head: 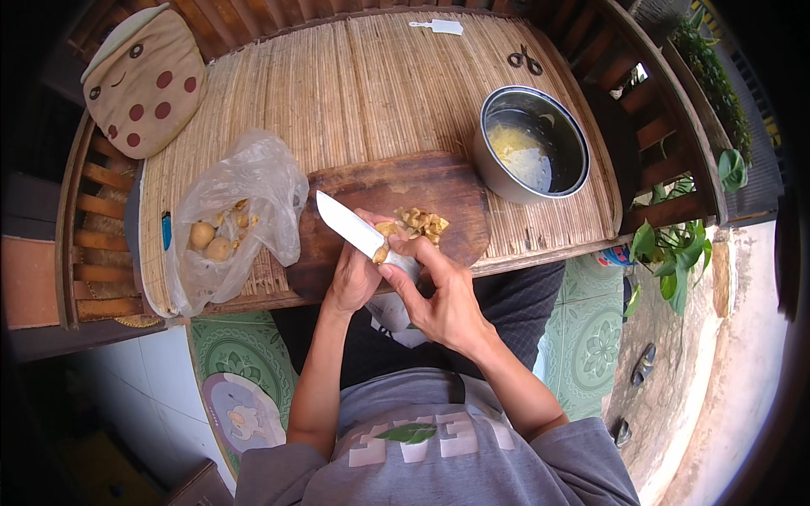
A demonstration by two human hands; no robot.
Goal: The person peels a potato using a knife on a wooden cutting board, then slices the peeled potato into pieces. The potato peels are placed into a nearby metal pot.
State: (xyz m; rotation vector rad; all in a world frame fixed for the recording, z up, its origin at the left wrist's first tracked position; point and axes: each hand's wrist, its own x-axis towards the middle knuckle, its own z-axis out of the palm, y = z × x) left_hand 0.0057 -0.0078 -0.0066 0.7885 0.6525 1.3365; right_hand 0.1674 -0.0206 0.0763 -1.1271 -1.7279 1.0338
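Observation:
Near the front edge of a dark wooden cutting board (392, 183), my left hand (354, 278) holds a small brownish potato (383, 243). My right hand (446, 294) grips a knife with a broad pale blade (348, 222), which lies against the potato and points up to the left. Its handle is mostly hidden by my fingers. A small heap of peelings (424, 224) lies on the board just beyond my hands. To the left, a clear plastic bag (272, 183) holds several round potatoes (219, 248). At the right stands a metal pot (500, 180) with pale yellow pieces in liquid.
The woven mat (316, 95) covers the wooden bench. Black scissors (525, 61) and a small white board-shaped item (438, 26) lie at the back. A blue lighter (166, 230) is left of the bag. A cushion (145, 88) leans at the back left; slatted rails (671, 114) border the bench.

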